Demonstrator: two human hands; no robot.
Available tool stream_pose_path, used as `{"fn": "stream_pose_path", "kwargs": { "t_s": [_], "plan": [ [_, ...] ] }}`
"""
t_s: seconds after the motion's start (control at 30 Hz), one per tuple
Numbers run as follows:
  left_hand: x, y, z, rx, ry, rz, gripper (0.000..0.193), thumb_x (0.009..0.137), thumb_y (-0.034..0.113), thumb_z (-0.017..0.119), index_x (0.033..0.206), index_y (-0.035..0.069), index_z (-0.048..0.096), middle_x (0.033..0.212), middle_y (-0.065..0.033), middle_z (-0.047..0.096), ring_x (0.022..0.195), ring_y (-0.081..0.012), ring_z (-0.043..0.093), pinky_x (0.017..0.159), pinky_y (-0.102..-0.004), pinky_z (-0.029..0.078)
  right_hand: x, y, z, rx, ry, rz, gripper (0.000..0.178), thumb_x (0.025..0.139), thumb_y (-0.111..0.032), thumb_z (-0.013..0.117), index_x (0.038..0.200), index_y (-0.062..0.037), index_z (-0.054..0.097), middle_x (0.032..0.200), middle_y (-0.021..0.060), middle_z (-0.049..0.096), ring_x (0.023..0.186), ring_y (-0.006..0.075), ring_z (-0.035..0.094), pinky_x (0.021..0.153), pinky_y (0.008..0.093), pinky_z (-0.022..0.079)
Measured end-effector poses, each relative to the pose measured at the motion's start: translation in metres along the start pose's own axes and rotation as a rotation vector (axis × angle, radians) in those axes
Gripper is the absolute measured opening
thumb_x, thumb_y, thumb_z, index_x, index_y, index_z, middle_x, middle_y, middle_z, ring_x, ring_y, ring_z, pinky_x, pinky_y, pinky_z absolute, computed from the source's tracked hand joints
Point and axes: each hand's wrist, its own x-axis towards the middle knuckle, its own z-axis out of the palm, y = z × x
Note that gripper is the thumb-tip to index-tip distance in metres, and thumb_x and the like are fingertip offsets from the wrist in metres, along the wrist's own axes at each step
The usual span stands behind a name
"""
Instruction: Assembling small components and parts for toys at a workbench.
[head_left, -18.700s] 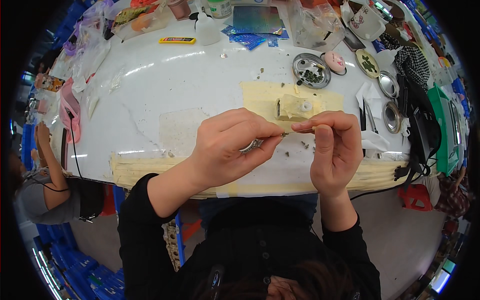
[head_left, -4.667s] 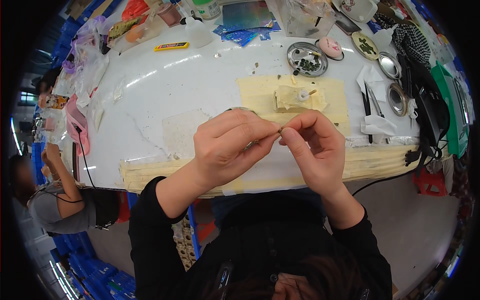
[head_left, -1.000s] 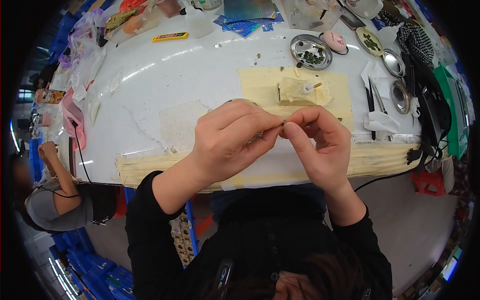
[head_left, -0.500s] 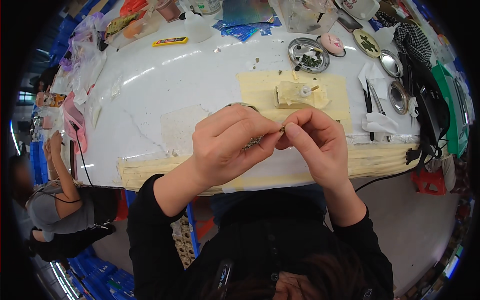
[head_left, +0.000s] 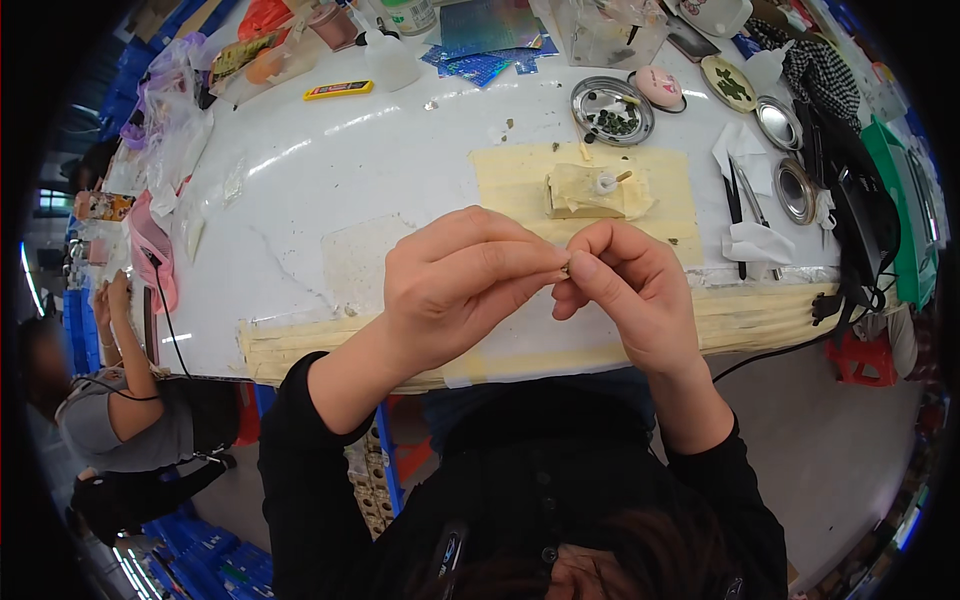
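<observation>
My left hand (head_left: pixel 460 275) and my right hand (head_left: pixel 635 285) meet above the front of the table, both pinched closed at the fingertips. Between them is a tiny dark gold piece (head_left: pixel 566 268), too small to name and mostly covered by fingers. Thumb and forefinger of each hand press on it from either side. Just beyond my hands, a block wrapped in cream tape (head_left: pixel 575 200) stands on a cream taped patch (head_left: pixel 510 175), with a small white pot and a stick on top. Past it lies a round metal dish (head_left: pixel 612 112) with dark green bits in it.
Tweezers (head_left: pixel 752 190) and a white tissue (head_left: pixel 758 243) lie at the right, beside round metal tins (head_left: pixel 795 190). A green tray (head_left: pixel 900 220) stands at the right edge. A yellow box (head_left: pixel 338 90) and a white bottle (head_left: pixel 392 62) are at the back. Another person sits at the left.
My left fingers have drawn together and straightened, and the silvery chain-like thing seen under them earlier no longer shows. The pinch stays at nearly the same spot.
</observation>
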Motion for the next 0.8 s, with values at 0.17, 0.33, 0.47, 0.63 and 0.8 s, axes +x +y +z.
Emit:
{"fn": "stream_pose_path", "kwargs": {
  "t_s": [0.17, 0.33, 0.47, 0.63, 0.8],
  "plan": [
    [0.0, 0.002, 0.001, 0.091, -0.002, -0.001, 0.022, 0.07, -0.006, 0.076, 0.09, 0.0, 0.067, 0.083, -0.01, 0.067, 0.072, -0.0221, 0.066, 0.06, -0.0292, 0.052, -0.003, 0.003, 0.008, -0.18, 0.135, -0.134, 0.012, 0.094, -0.008, 0.06, 0.098, 0.0029, 0.063, 0.085, 0.0052, 0.067, 0.078, 0.0099, 0.066, 0.072, 0.0237, 0.054],
    [-0.001, 0.002, 0.002, 0.204, 0.025, 0.025, 0.023, 0.069, -0.006, 0.077, 0.089, 0.0, 0.067, 0.08, -0.0099, 0.066, 0.07, -0.022, 0.065, 0.06, -0.0293, 0.052, -0.004, 0.004, 0.011, -0.386, 0.184, -0.283, 0.01, 0.091, -0.003, 0.063, 0.097, 0.0043, 0.065, 0.084, 0.0072, 0.069, 0.077, 0.011, 0.067, 0.072, 0.0238, 0.054],
    [-0.001, 0.002, 0.003, 0.218, 0.036, 0.014, 0.022, 0.069, -0.005, 0.078, 0.089, 0.0, 0.068, 0.078, -0.0103, 0.066, 0.069, -0.022, 0.065, 0.06, -0.0295, 0.052, -0.005, 0.005, 0.012, -0.551, 0.201, -0.425, 0.01, 0.089, -0.002, 0.065, 0.096, 0.0043, 0.066, 0.084, 0.0082, 0.07, 0.076, 0.0115, 0.068, 0.071, 0.024, 0.054],
    [0.0, 0.002, 0.004, 0.201, 0.063, 0.014, 0.023, 0.069, -0.006, 0.077, 0.089, -0.001, 0.068, 0.079, -0.0107, 0.066, 0.07, -0.0223, 0.065, 0.06, -0.0297, 0.053, -0.002, 0.006, 0.013, -0.511, 0.249, -0.424, 0.009, 0.088, -0.003, 0.067, 0.094, 0.004, 0.066, 0.084, 0.0086, 0.07, 0.077, 0.0109, 0.068, 0.071, 0.0237, 0.054],
    [-0.001, 0.004, 0.003, 0.148, 0.033, 0.037, 0.023, 0.069, -0.006, 0.077, 0.09, 0.0, 0.068, 0.081, -0.0101, 0.067, 0.072, -0.0227, 0.066, 0.062, -0.0295, 0.053, -0.002, 0.004, 0.007, -0.448, 0.134, -0.298, 0.012, 0.088, -0.006, 0.068, 0.095, 0.003, 0.066, 0.085, 0.0089, 0.07, 0.078, 0.012, 0.068, 0.073, 0.0246, 0.054]
  ]
}}
